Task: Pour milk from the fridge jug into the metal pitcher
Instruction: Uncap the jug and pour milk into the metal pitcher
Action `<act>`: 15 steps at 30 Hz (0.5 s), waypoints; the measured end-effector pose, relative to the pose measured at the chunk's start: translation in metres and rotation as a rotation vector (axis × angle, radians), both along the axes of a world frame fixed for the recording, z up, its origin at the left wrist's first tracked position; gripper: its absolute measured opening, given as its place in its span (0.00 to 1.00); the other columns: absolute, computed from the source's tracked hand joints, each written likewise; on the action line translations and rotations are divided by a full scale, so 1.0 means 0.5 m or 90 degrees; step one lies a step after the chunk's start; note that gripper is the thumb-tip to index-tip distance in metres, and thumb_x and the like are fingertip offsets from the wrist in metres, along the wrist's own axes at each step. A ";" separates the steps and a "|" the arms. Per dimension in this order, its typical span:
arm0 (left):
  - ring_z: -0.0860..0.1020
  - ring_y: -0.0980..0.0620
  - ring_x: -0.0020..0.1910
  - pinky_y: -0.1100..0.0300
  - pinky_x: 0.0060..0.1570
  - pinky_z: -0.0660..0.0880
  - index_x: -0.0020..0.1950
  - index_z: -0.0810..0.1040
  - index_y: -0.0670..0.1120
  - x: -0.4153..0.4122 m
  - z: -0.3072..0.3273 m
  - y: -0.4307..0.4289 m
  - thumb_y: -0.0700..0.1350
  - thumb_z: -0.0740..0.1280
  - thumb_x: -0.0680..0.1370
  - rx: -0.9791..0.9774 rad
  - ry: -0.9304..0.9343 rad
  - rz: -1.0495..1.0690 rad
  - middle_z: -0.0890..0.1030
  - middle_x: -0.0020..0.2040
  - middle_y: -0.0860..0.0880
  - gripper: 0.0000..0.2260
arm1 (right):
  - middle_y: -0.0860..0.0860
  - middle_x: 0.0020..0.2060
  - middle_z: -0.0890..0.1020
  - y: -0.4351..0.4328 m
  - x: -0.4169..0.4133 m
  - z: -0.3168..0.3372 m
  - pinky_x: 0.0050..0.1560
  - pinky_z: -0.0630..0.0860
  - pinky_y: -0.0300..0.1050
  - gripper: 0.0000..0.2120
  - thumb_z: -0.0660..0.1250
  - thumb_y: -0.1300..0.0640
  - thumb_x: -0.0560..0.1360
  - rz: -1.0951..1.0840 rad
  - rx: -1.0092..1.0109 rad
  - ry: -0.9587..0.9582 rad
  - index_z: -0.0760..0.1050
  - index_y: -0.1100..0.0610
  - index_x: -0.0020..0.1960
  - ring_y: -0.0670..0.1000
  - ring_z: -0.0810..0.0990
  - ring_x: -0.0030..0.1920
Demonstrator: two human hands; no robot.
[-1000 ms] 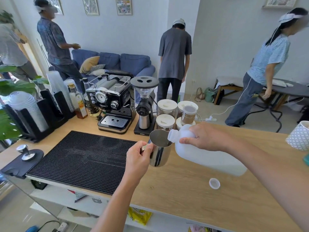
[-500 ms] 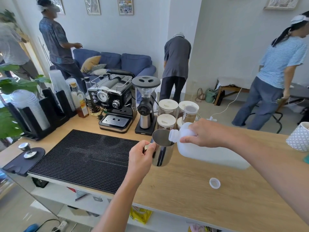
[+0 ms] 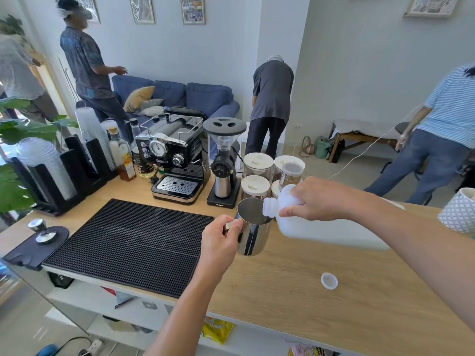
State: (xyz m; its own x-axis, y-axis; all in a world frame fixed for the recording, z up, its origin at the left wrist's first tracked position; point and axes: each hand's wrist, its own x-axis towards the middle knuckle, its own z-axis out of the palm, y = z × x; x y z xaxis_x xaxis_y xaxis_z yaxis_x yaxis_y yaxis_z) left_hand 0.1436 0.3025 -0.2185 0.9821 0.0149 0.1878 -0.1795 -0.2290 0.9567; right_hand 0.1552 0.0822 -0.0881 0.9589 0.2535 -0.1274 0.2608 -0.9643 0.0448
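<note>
The shiny metal pitcher point(image 3: 253, 227) stands upright on the wooden counter point(image 3: 295, 291), and my left hand point(image 3: 221, 237) grips its handle from the left. My right hand point(image 3: 316, 199) holds the white plastic milk jug point(image 3: 321, 227) by its neck. The jug lies tipped almost level, its open mouth over the pitcher's right rim. I cannot see any milk stream. The jug's white cap point(image 3: 329, 280) lies loose on the counter, to the front right.
A black ribbed mat point(image 3: 128, 242) covers the counter's left part. Behind the pitcher stand an espresso machine point(image 3: 172, 160), a grinder point(image 3: 223, 160) and lidded jars point(image 3: 257, 173). A patterned cup point(image 3: 460, 211) sits far right. Several people move about in the room beyond.
The jug has tipped flatter, its rear end rising, while its mouth stays over the pitcher. My left hand keeps its hold on the handle.
</note>
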 end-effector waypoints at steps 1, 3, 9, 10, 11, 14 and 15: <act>0.69 0.58 0.30 0.60 0.32 0.69 0.40 0.78 0.40 0.000 0.000 0.000 0.46 0.67 0.81 -0.001 -0.001 -0.001 0.74 0.31 0.53 0.13 | 0.50 0.35 0.75 0.000 0.000 0.001 0.33 0.66 0.47 0.24 0.60 0.32 0.75 0.000 -0.007 -0.001 0.68 0.53 0.37 0.51 0.74 0.35; 0.69 0.58 0.30 0.59 0.33 0.69 0.40 0.78 0.40 0.000 -0.001 0.000 0.46 0.67 0.81 -0.003 -0.001 -0.005 0.74 0.31 0.53 0.13 | 0.50 0.35 0.75 0.002 -0.001 0.004 0.32 0.65 0.46 0.24 0.60 0.32 0.75 -0.001 -0.017 -0.001 0.68 0.53 0.37 0.50 0.74 0.35; 0.70 0.56 0.32 0.45 0.35 0.73 0.38 0.77 0.42 0.000 -0.004 -0.001 0.46 0.67 0.81 -0.015 0.001 -0.008 0.73 0.30 0.56 0.13 | 0.52 0.35 0.76 0.006 0.000 0.011 0.31 0.62 0.45 0.26 0.59 0.32 0.76 0.008 -0.054 -0.005 0.68 0.55 0.37 0.52 0.73 0.34; 0.71 0.55 0.32 0.44 0.36 0.75 0.38 0.77 0.43 0.000 -0.005 -0.001 0.47 0.67 0.81 -0.017 0.005 -0.008 0.74 0.30 0.56 0.13 | 0.51 0.35 0.76 0.007 -0.001 0.012 0.31 0.62 0.45 0.26 0.59 0.32 0.76 0.007 -0.056 -0.003 0.68 0.55 0.37 0.52 0.73 0.34; 0.72 0.54 0.33 0.42 0.37 0.75 0.38 0.77 0.44 0.000 -0.005 -0.001 0.47 0.67 0.81 -0.019 0.008 -0.010 0.75 0.31 0.55 0.13 | 0.51 0.35 0.75 0.007 -0.001 0.013 0.31 0.62 0.45 0.26 0.59 0.33 0.76 0.007 -0.057 -0.001 0.67 0.55 0.37 0.51 0.72 0.34; 0.72 0.56 0.33 0.45 0.36 0.75 0.38 0.78 0.45 0.001 -0.004 -0.002 0.47 0.67 0.81 -0.019 0.008 -0.015 0.76 0.32 0.54 0.12 | 0.51 0.35 0.76 0.011 -0.003 0.020 0.31 0.62 0.45 0.25 0.59 0.33 0.76 0.009 -0.063 0.003 0.67 0.54 0.36 0.50 0.72 0.33; 0.72 0.57 0.33 0.48 0.35 0.74 0.38 0.78 0.45 0.000 -0.003 -0.003 0.47 0.67 0.81 -0.019 0.007 -0.015 0.76 0.32 0.55 0.12 | 0.52 0.35 0.76 0.013 -0.003 0.023 0.31 0.62 0.45 0.25 0.60 0.34 0.76 0.010 -0.065 0.004 0.67 0.55 0.37 0.50 0.72 0.33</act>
